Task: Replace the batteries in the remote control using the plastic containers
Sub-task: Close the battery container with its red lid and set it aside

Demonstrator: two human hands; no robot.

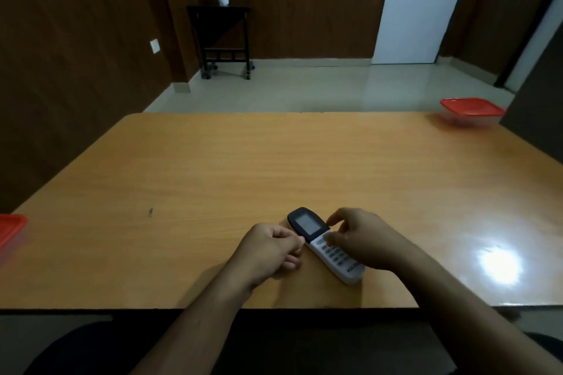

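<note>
**Now both hands are at the remote**

Near the front edge of the table (213,161), the remote control (324,245) lies face up, its dark screen end pointing to 11 o'clock. The left hand (268,250) has curled fingers touching its left side. The right hand (362,237) pinches its right edge. One red-lidded container (472,111) stands at 2 o'clock, another container (10,230) at 9 o'clock.

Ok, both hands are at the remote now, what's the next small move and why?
Probably turn the remote over. It lies face up on the table, screen and buttons showing, so the battery cover is likely underneath. The left hand and right hand already flank it, and both red-lidded containers sit closed at the table's edges.
</note>
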